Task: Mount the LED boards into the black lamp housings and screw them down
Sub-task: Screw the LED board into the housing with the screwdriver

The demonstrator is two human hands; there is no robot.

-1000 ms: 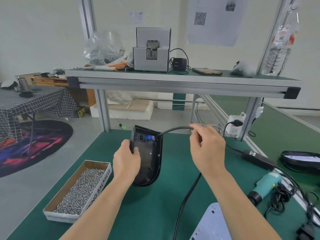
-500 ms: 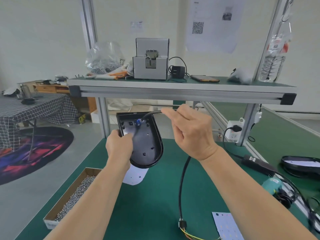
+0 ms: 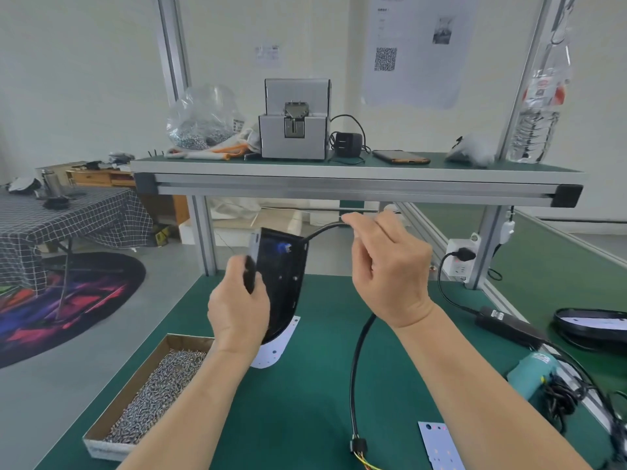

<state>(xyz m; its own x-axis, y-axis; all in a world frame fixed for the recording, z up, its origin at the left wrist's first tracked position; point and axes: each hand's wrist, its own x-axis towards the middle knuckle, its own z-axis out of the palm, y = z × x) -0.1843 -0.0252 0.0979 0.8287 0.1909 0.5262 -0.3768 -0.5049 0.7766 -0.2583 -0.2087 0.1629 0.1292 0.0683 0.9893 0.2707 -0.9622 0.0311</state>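
Note:
My left hand (image 3: 237, 310) grips the left rim of a black lamp housing (image 3: 283, 279), held tilted above the green table with its hollow inside facing me. A black cable (image 3: 356, 354) leaves the housing's top near a blue fitting, arcs right and hangs down to the table. My right hand (image 3: 386, 266) pinches that cable just right of the housing. One white LED board (image 3: 276, 347) lies on the mat under the housing. Another LED board (image 3: 441, 446) lies at the bottom right, by the cable's coloured wire ends.
A cardboard box of screws (image 3: 149, 398) sits at the table's left front. A teal electric screwdriver (image 3: 532, 371) and its power brick (image 3: 509, 327) lie right. Another black housing (image 3: 592, 325) rests far right. An overhead shelf (image 3: 356, 184) carries a screw feeder (image 3: 293, 120).
Both hands lifted the housing off the table and up toward the shelf. The housing has turned more edge-on, and the right hand has drawn more cable out through it.

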